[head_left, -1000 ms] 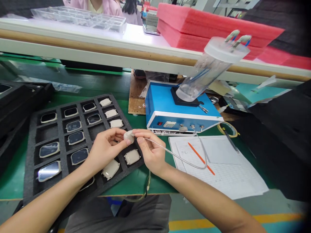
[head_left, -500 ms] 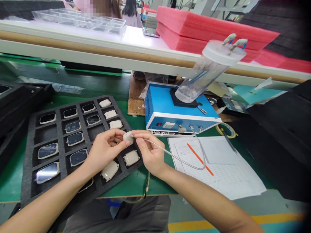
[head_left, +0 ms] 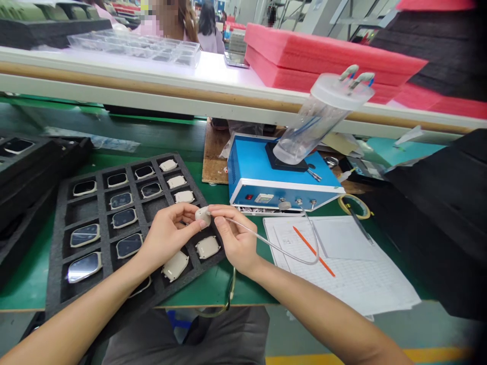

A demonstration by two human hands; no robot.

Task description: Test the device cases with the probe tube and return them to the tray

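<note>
My left hand [head_left: 167, 230] pinches a beige smartwatch case [head_left: 203, 216] between thumb and fingers, over the right side of a black foam tray [head_left: 110, 223]. Against the case's right edge, my right hand [head_left: 239, 238] holds the end of a thin clear tube [head_left: 279, 249]. The fingers hide the tip, so I cannot tell exactly how it meets the case. That tube loops back to the front of a blue machine [head_left: 274, 192]. Tray compartments hold several watch cases, some with dark screens up, others beige back up, such as the watch case [head_left: 208, 247] below my hands.
A clear cylinder [head_left: 315, 126] leans on the machine. Papers [head_left: 350, 274] with an orange stick [head_left: 314, 251] lie right, near a tape roll [head_left: 355, 206]. Behind runs a white shelf [head_left: 213, 66] with red foam blocks [head_left: 327, 56] and a clear plastic tray [head_left: 133, 45]. People sit beyond.
My view has tilted up slightly, so the tray and shelf appear a little lower and to the right. Both hands keep nearly the same pose on the watch case and tube.
</note>
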